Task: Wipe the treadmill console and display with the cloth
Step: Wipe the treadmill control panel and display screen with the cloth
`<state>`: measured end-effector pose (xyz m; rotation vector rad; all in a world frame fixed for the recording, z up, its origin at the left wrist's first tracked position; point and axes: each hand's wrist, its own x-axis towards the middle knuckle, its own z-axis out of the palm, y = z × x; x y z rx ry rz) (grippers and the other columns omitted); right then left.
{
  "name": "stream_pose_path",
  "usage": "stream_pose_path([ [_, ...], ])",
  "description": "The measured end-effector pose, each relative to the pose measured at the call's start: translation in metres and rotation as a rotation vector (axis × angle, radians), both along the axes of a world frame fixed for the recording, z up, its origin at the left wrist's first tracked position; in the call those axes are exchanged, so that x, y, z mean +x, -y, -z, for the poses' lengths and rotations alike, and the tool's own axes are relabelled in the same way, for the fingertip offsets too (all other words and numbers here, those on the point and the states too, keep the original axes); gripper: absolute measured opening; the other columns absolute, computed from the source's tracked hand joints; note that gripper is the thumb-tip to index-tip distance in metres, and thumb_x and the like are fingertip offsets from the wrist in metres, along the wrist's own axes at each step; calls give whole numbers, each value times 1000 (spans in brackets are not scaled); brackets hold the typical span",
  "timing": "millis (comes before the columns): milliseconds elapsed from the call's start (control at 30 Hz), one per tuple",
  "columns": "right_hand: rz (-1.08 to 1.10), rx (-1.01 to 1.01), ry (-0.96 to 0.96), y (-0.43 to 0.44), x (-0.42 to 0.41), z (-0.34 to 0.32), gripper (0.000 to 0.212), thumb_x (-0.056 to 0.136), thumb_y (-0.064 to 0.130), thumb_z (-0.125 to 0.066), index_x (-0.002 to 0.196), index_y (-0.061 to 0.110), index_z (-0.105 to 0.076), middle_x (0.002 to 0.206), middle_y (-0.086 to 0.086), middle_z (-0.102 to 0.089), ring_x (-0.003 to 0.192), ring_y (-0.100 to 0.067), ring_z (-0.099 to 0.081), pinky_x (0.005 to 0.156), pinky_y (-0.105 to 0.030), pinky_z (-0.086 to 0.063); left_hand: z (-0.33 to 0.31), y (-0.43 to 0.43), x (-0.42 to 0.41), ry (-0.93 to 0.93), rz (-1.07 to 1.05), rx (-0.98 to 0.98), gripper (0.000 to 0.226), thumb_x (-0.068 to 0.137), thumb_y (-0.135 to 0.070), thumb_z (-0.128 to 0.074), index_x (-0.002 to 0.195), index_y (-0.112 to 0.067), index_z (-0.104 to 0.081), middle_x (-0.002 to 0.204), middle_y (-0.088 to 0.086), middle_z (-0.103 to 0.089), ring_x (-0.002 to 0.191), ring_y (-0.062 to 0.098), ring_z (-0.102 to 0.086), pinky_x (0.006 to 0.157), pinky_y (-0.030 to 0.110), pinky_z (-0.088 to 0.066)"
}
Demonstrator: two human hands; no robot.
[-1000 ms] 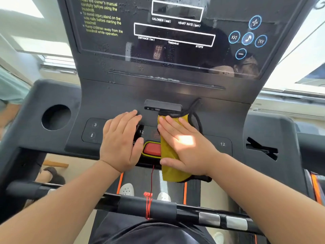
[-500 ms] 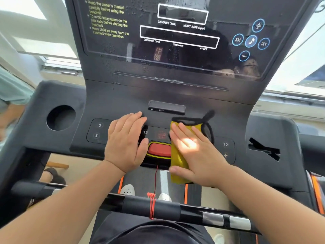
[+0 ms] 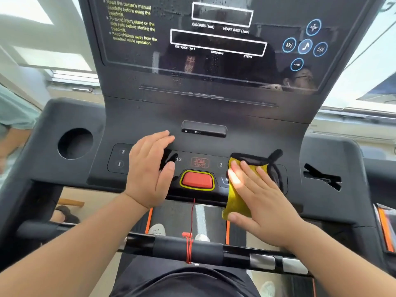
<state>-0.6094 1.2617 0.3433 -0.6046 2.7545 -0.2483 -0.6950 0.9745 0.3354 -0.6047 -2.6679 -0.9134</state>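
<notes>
A black handlebar (image 3: 186,249) with a red cord (image 3: 189,247) wound round it crosses nearest. Beyond it, right of the red stop button (image 3: 197,180), the right hand (image 3: 260,198) presses flat, fingers spread, on a yellow cloth (image 3: 234,202) with black trim, gripping nothing. Left of the button, the left hand (image 3: 150,170) lies open and empty on the console (image 3: 145,123). Farther left, the round cup holder (image 3: 75,143) looks dark inside. Beyond the button rises the glossy display (image 3: 214,67), speckled with droplets.

Bare forearms; dark shorts (image 3: 182,281), seemingly; white shoes (image 3: 157,230).
</notes>
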Motion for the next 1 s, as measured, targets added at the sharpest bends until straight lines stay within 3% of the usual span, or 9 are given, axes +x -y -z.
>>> stream_pose_path([
  [167,-68,-114,92,58,-29,-9,103,89,86,-6,166,17,-6,173,2,5,159,-17,11,129,-45,5,-2,37,-1,-13,-134,-42,49,90,-28,-43,125,0,-63,131,15,-62,122,37,-56,107,52,-39],
  [400,-217,-70,59,149,-56,-9,86,98,69,-13,165,17,-8,173,0,4,159,-16,9,127,-39,10,6,103,-11,75,-185,-239,53,92,-36,-43,130,-3,-61,138,17,-56,126,40,-50,108,49,-34],
  [500,-43,10,-60,132,-35,8,74,104,57,-19,165,17,-12,173,0,0,160,-17,1,130,-44,-7,10,120,-15,150,-138,-243,60,91,-38,-43,136,-2,-57,144,17,-52,132,39,-46,113,49,-32],
  [567,187,103,-131,120,-22,12,70,103,50,-27,163,13,-24,172,-3,-12,159,-22,-15,122,-50,-33,12,130,-17,186,-85,-246,66,89,-43,-46,140,-2,-54,147,16,-51,134,38,-45,115,48,-31],
  [633,312,156,-151,125,-18,13,70,102,48,-31,159,7,-35,169,-9,-24,155,-28,-28,115,-52,-42,13,140,-17,195,-16,-269,74,85,-49,-50,143,-3,-52,150,15,-49,135,36,-45,116,45,-31],
  [800,293,133,-179,190,-33,17,82,99,59,-28,159,4,-31,169,-15,-23,156,-34,-22,124,-55,-24,11,160,-20,201,107,-289,95,73,-62,-60,148,-5,-47,155,10,-45,137,32,-44,117,43,-31],
  [933,138,37,-103,238,-46,11,88,98,69,-21,163,9,-16,173,-8,-6,160,-27,-2,128,-49,-6,12,167,-27,179,157,-332,109,64,-71,-65,147,-4,-47,152,11,-49,131,32,-48,114,44,-35],
  [1000,79,14,-87,239,-48,8,84,100,67,-20,164,13,-16,172,-3,-4,160,-22,0,129,-46,-4,13,168,-31,173,153,-325,112,61,-73,-67,146,-4,-48,147,10,-53,126,32,-52,110,43,-39],
])
